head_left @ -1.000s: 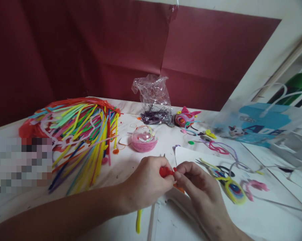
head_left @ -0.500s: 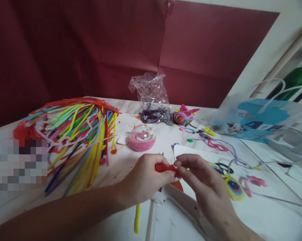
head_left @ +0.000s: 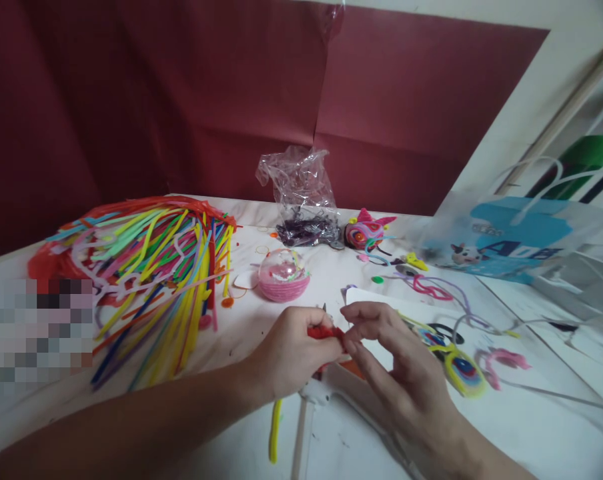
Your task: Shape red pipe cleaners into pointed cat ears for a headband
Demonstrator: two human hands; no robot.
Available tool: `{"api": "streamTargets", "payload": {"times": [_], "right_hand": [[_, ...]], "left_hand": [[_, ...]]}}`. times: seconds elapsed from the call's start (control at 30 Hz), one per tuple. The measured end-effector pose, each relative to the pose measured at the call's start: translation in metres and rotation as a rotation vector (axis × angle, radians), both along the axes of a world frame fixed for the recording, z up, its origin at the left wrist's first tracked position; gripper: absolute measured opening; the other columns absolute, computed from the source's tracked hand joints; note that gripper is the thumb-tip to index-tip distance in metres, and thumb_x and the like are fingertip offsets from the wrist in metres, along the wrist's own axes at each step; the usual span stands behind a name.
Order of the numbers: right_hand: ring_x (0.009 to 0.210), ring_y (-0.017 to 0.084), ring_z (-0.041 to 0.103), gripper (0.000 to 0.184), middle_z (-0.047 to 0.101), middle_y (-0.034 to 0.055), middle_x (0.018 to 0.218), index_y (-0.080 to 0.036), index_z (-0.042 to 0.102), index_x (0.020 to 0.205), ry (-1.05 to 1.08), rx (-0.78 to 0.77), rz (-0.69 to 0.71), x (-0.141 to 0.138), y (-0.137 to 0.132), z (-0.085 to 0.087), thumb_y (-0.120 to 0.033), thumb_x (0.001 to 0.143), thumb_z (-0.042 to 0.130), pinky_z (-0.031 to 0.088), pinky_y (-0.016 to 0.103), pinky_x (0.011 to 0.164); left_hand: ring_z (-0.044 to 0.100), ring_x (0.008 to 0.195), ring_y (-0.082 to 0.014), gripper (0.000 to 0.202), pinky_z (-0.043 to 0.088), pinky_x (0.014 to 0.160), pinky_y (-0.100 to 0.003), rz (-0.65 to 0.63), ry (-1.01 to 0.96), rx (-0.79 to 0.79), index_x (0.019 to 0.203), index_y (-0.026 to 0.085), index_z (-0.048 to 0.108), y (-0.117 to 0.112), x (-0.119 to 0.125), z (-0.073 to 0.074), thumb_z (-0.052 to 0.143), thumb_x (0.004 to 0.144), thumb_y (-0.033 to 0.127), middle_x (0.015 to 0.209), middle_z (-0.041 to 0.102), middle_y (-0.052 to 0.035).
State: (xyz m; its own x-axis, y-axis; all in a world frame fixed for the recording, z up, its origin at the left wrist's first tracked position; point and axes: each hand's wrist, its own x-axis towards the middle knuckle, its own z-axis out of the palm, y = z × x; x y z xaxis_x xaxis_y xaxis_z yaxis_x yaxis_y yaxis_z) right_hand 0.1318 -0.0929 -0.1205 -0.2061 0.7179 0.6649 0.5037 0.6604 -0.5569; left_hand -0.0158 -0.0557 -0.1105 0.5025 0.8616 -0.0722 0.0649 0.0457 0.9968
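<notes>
Here: my left hand (head_left: pixel 291 347), pinching one red fuzzy piece (head_left: pixel 321 331); my right hand (head_left: pixel 399 357), fingertips at its end, grip unclear.

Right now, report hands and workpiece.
Left hand gripping red fuzzy piece. Right hand at its right end. Piece partly hidden; pink-bottomed clear ball beyond.

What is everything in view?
Fuzzy piece: one, red, centre
Fuzzy stems: many, multicoloured, left
Wrapper: one, red, left
Ball: one, clear over pink, centre
Clear bag: one, transparent, back
Ornament: one, mainly pink, back
Carrier bag: one, blue and white, right
Oval piece: at least one, yellow-rimmed, right
Curled piece: one, pink, right
Scraps: several, mixed, right
Backdrop: one, dark red, rear
Table: one, white, underneath
Left hand: one, bare, centre
Right hand: one, bare, centre
</notes>
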Motion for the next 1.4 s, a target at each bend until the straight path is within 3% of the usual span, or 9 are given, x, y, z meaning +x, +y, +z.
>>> {"api": "streamTargets", "payload": {"times": [0.13,0.27,0.37,0.53,0.63,0.83,1.03,1.13,1.4], "right_hand": [[0.105,0.023,0.048,0.016,0.050,0.0096,0.110,-0.022,0.052,0.092,0.002,0.090,-0.012,0.000,-0.002,-0.003,-0.010,0.082,0.049,0.041,0.036,0.084],[0.111,0.024,0.044,0.031,0.046,0.0109,0.119,-0.022,0.050,0.110,-0.046,0.054,-0.008,0.001,0.000,-0.003,-0.014,0.081,0.055,0.040,0.037,0.088],[0.108,0.022,0.046,0.017,0.048,0.0083,0.116,-0.023,0.059,0.090,-0.063,0.012,0.013,0.001,0.001,-0.003,-0.010,0.083,0.048,0.041,0.033,0.084],[0.111,0.020,0.046,0.019,0.052,0.0089,0.113,-0.021,0.057,0.095,-0.028,-0.050,0.039,0.002,0.001,-0.001,-0.009,0.083,0.049,0.040,0.028,0.087],[0.110,0.019,0.047,0.016,0.054,0.0087,0.110,-0.020,0.057,0.082,-0.021,-0.064,0.065,0.003,0.000,0.000,-0.008,0.082,0.047,0.040,0.027,0.086],[0.105,0.020,0.050,0.012,0.053,0.0079,0.111,-0.022,0.056,0.082,0.107,-0.020,-0.015,0.005,0.005,0.000,-0.013,0.084,0.048,0.039,0.030,0.085],[0.073,0.017,0.056,0.010,0.060,0.0033,0.079,-0.020,0.057,0.074,0.503,-0.334,-0.028,0.006,0.019,-0.001,-0.029,0.079,0.057,0.045,0.029,0.068],[0.061,0.014,0.053,0.021,0.058,-0.0008,0.070,-0.020,0.056,0.083,0.722,-0.418,-0.047,0.004,0.021,0.000,-0.036,0.072,0.064,0.044,0.026,0.058],[0.051,0.011,0.047,0.029,0.058,-0.0001,0.054,-0.015,0.057,0.059,0.615,-0.601,0.073,0.004,0.020,0.002,-0.040,0.072,0.063,0.038,0.023,0.051]], "left_hand": [[0.044,0.044,-0.0085,0.012,0.033,0.043,-0.020,0.124,-0.072,-0.122,0.062,0.016,0.047,0.001,0.002,0.005,0.055,0.066,0.024,0.047,0.047,0.0039],[0.045,0.045,-0.0085,0.011,0.036,0.044,-0.022,0.097,-0.048,-0.083,0.065,0.015,0.050,0.000,0.004,0.002,0.057,0.065,0.023,0.051,0.049,0.0033],[0.043,0.046,-0.0077,0.012,0.036,0.045,-0.022,0.047,-0.024,-0.012,0.061,0.014,0.051,0.001,0.004,-0.004,0.059,0.064,0.021,0.051,0.046,0.0039],[0.043,0.048,-0.0077,0.015,0.034,0.046,-0.021,0.028,0.002,0.027,0.060,0.014,0.050,0.001,0.004,-0.006,0.060,0.065,0.024,0.053,0.047,0.0034],[0.041,0.046,-0.0078,0.017,0.032,0.045,-0.022,0.055,0.025,0.023,0.054,0.015,0.046,0.000,0.005,-0.004,0.061,0.062,0.021,0.048,0.045,0.0041],[0.047,0.050,-0.0094,0.014,0.035,0.049,-0.023,0.153,-0.187,-0.228,0.067,0.011,0.058,0.003,0.003,0.008,0.061,0.067,0.025,0.056,0.054,-0.0010],[0.044,0.049,-0.0058,0.015,0.026,0.045,-0.019,0.120,-0.334,-0.471,0.076,0.012,0.062,0.008,0.006,0.012,0.063,0.068,0.026,0.060,0.054,-0.0001],[0.045,0.049,-0.0057,0.014,0.026,0.046,-0.019,0.134,-0.383,-0.435,0.075,0.014,0.061,0.010,0.015,0.010,0.062,0.070,0.026,0.060,0.054,0.0004],[0.047,0.049,-0.0074,0.018,0.032,0.049,-0.021,0.097,-0.441,-0.263,0.070,0.012,0.057,0.015,0.031,0.010,0.057,0.074,0.029,0.061,0.056,-0.0011]]}}
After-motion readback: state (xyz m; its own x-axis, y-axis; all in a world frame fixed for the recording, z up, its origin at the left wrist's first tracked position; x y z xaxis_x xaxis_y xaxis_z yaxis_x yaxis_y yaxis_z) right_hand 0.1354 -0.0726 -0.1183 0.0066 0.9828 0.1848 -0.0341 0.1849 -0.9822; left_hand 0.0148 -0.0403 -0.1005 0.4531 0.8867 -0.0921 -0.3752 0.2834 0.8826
